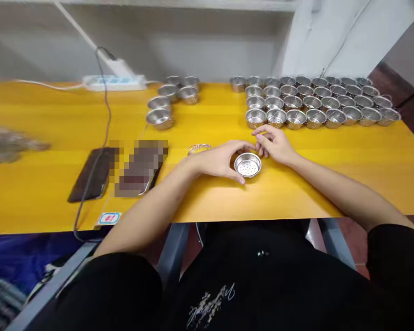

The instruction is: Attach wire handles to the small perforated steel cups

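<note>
While the left hand (224,158) curves open around the perforated metal cup (248,165), which sits at its three o'clock on the yellow tabletop (207,202), the right hand (275,146) pinches what looks like a thin wire (257,130), the cup at its eight o'clock. Coiled wire (198,147) lies toward the left hand's ten o'clock.

Perforated metal cup (247,165) cradled on the yellow worktop (207,202) by the curved left hand (224,161); thin wire (257,130) pinched in the right hand (274,145) just beside it. Rows of similar cups (315,118) arranged behind, right; coiled wires (198,148) partly hidden by left wrist.
</note>
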Motion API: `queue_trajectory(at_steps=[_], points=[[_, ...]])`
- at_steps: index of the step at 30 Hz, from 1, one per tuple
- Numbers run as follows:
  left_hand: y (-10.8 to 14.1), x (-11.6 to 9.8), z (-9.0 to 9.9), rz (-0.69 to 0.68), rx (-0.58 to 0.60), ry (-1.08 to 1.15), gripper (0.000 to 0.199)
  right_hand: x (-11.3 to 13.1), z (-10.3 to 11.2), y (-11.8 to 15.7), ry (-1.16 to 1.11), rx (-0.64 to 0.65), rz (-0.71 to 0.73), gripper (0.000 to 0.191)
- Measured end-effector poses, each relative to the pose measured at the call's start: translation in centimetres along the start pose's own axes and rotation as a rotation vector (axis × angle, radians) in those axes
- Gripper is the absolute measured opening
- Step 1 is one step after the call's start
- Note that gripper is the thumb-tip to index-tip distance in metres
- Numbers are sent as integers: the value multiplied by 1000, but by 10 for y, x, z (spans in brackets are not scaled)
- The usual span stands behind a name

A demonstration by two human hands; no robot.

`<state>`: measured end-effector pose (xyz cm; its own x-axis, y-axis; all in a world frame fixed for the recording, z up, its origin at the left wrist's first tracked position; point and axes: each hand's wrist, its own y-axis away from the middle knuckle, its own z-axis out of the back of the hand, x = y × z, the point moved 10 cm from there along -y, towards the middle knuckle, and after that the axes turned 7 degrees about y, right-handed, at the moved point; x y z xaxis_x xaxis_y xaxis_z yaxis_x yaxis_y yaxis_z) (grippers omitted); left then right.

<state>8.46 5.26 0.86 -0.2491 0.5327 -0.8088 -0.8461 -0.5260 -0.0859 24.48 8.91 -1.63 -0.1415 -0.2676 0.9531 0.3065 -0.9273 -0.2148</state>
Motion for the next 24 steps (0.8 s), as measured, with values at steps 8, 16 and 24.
queue_trajectory(at_steps=[8,16,24], points=[[-3,13,4,64,-92,32,76,-5,12,-7,-80,-44,13,61],[-4,24,24,157,-311,-110,83,-17,21,-15,-185,-73,-18,66],[-30,42,27,261,-249,36,86,-13,16,-15,-187,7,-17,54]])
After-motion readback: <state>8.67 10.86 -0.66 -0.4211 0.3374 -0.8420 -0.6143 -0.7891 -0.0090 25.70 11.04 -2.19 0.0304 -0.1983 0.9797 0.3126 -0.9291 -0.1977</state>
